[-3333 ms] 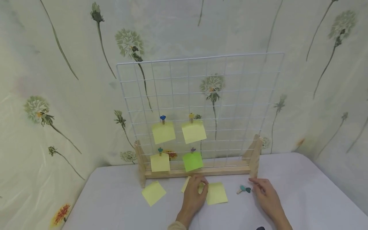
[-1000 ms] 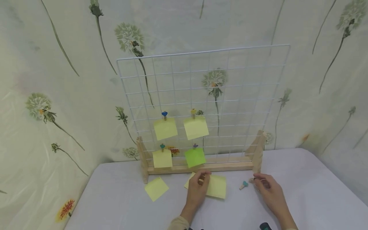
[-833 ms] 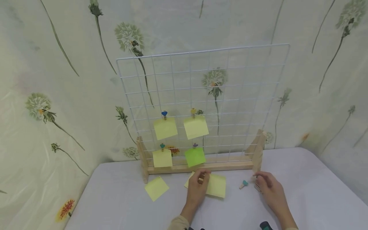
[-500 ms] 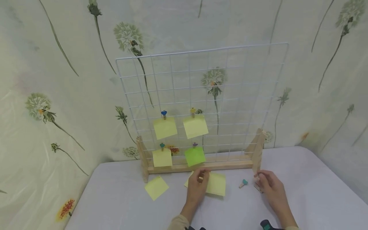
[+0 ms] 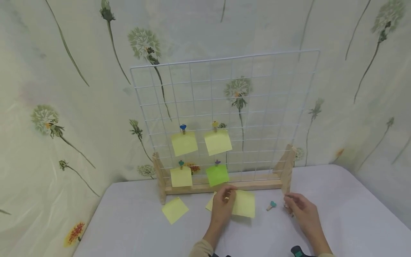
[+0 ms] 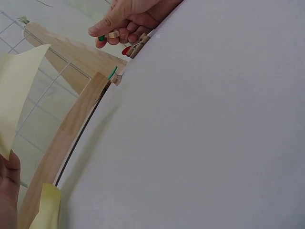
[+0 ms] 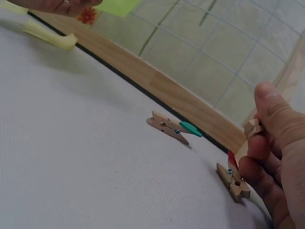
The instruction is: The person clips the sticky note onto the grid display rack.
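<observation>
My left hand (image 5: 223, 205) pinches a yellow sticky note (image 5: 244, 204), raised off the table in the left wrist view. A small wooden clothespin (image 7: 254, 128) with a green end is pinched between thumb and fingers of my right hand (image 5: 302, 210), just above the table. Beside that hand lies a clothespin with a teal heart (image 5: 271, 205). A red-topped clothespin (image 7: 233, 182) lies right below the fingers, mostly hidden in the head view. Another yellow note (image 5: 210, 204) lies partly behind my left hand, and one more loose note (image 5: 174, 210) is farther left.
A white wire grid (image 5: 257, 96) stands in a wooden base (image 5: 250, 185) along the back of the white-covered table (image 5: 135, 221). Clothespins hold several notes on its lower left, among them a green one (image 5: 217, 175). A dark object (image 5: 298, 251) shows at the bottom edge.
My right hand has taken up a green-ended clothespin from beside the teal one. My left hand has lifted its yellow note slightly. The head view has shifted a little.
</observation>
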